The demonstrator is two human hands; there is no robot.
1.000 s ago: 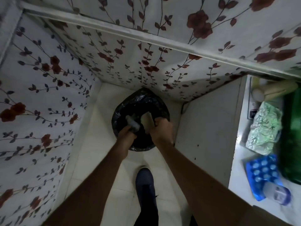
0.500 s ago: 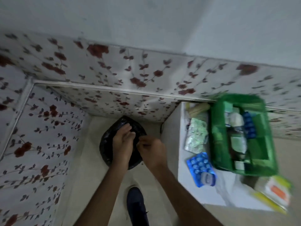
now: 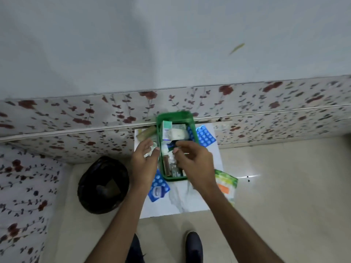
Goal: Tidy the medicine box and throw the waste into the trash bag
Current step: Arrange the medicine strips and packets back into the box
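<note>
Now both hands sort at the green medicine box (image 3: 175, 116) on the white table: left hand (image 3: 144, 161) fingers spread beside it, right hand (image 3: 191, 158) seemingly pinching something inside, probably next for the trash bag (image 3: 103, 185) alongside.

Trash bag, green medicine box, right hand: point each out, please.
trash bag (image 3: 89, 188), head view, its black left rim.
green medicine box (image 3: 175, 115), head view, its far wall.
right hand (image 3: 193, 163), head view, back of hand.
</note>
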